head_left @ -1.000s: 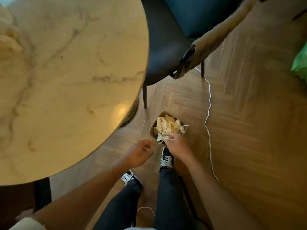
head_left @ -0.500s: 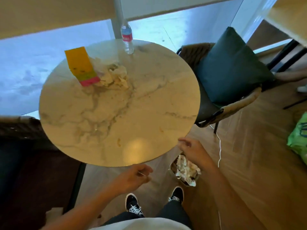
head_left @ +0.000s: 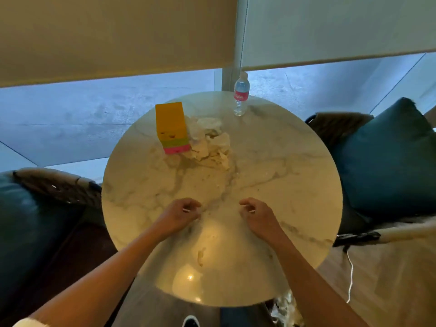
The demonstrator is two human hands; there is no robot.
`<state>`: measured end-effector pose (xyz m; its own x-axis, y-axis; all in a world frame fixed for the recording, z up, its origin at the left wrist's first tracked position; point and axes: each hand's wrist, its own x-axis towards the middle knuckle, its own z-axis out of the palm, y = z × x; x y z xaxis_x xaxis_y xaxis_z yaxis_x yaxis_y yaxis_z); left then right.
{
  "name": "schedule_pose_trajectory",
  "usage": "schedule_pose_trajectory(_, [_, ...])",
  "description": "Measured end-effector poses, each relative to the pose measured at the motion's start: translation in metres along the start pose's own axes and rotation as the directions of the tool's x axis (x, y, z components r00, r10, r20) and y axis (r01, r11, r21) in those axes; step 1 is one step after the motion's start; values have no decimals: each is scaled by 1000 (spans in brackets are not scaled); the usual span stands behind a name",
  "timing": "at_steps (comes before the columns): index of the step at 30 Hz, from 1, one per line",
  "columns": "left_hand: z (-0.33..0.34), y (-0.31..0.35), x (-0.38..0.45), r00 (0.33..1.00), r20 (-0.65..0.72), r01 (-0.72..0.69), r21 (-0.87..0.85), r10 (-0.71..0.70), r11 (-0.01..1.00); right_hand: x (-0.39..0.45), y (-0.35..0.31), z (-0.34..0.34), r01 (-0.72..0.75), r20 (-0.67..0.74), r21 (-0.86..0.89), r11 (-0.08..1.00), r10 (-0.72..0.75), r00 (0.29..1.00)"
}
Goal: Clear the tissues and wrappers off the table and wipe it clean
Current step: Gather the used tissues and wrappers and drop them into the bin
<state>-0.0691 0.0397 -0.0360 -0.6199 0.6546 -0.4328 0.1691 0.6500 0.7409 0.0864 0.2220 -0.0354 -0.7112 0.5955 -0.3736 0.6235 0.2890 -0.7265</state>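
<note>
Your left hand (head_left: 180,214) and right hand (head_left: 256,214) hover side by side over the near half of the round marble table (head_left: 295,175), fingers loosely curled and holding nothing. The remaining crumpled tissues (head_left: 211,143) lie heaped toward the table's far side, touching a tall yellow carton (head_left: 171,126) with green and pink bands at its base. A water bottle (head_left: 241,94) stands upright at the far edge. Crumpled paper in a bin (head_left: 286,308) shows under the table's near rim.

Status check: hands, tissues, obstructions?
Left hand and right hand over table, loosely curled, empty. Tissues uncleared beside box. Bottle far edge; path clear.
</note>
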Motion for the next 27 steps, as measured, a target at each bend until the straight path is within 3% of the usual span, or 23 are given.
schedule_pose_trajectory(6, [-19, 33, 94, 984, -175, 3, 161, 26, 987, 96, -35, 7, 166, 108, -149, 975, -151, 983])
schedule_pose_trajectory(12, [-25, 43, 166, 979, -193, -10, 283, 67, 959, 164, -53, 17, 343, 158, -324, 882, -307, 938])
schedule_pose_trajectory(17, [-29, 37, 191, 967, -252, 42, 316, 41, 948, 201, -59, 31, 359, 123, -487, 796, -344, 931])
schedule_pose_trajectory(22, [-30, 34, 182, 929, -353, -14, 256, 108, 966, 206, -55, 33, 357, 40, -394, 847, -372, 927])
schedule_pose_trajectory(27, [-25, 33, 148, 893, -431, -74, 144, 130, 987, 178, -46, 23, 326, -115, -189, 927, -350, 930])
